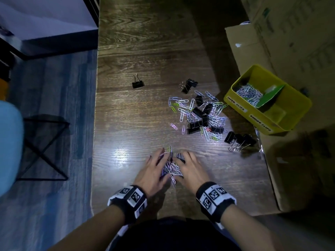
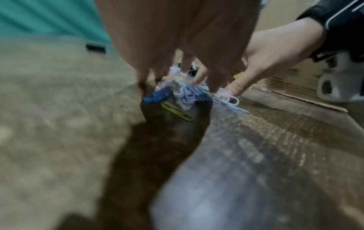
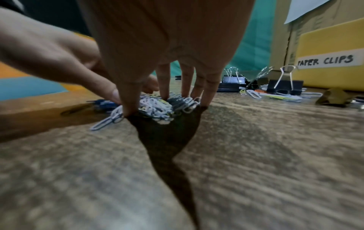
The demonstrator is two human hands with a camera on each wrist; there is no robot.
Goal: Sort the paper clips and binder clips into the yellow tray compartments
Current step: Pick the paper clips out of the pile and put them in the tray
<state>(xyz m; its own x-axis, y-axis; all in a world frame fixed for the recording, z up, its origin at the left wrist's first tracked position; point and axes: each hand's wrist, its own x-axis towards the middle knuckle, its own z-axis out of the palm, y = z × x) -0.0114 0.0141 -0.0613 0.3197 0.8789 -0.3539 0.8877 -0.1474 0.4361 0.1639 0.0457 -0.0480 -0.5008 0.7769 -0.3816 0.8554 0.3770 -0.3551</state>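
Wooden table (image 1: 145,42); paper clips (image 1: 172,169) heaped between left hand (image 1: 153,172) and right hand (image 1: 192,171).

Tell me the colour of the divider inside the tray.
The divider is green; head view shows it best.

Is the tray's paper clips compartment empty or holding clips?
Holding clips: a heap of pale paper clips lies in the yellow tray, in the compartment labelled PAPER CLIPS, against the green divider.
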